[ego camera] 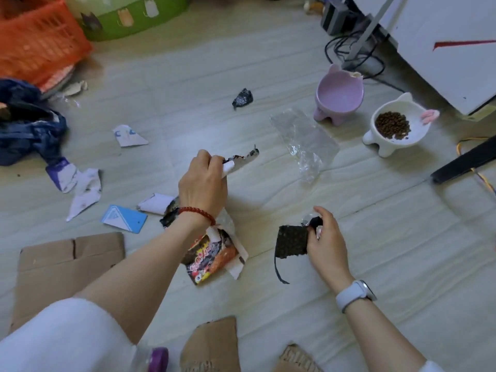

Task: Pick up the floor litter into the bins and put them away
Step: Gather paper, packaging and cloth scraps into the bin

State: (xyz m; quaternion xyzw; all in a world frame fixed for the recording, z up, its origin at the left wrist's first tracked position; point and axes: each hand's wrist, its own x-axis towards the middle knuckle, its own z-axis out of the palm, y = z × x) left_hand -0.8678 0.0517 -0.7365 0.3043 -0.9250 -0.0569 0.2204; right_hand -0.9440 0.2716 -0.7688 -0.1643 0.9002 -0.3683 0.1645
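My left hand [202,183] pinches a torn silver-and-black wrapper strip [243,160] above the floor's middle. My right hand [326,237] grips a black textured packet piece [292,240] with a thin black strip dangling from it. Below my left forearm lies a colourful snack wrapper [212,257]. Loose litter is spread around: a clear plastic bag [304,142], a crumpled black scrap [243,98], white paper scraps [128,136] [86,194] [155,203] and a blue card [124,218]. An orange crate [37,41] and a green tub [134,17] stand at the far left.
Flat cardboard [69,264] lies at the near left, with more pieces [214,345] at the bottom edge. A purple pet bowl [339,95] and a white bowl of kibble [394,127] stand at the right, by cables [349,52] and a white cabinet [442,49]. Dark blue cloth [26,124] lies left.
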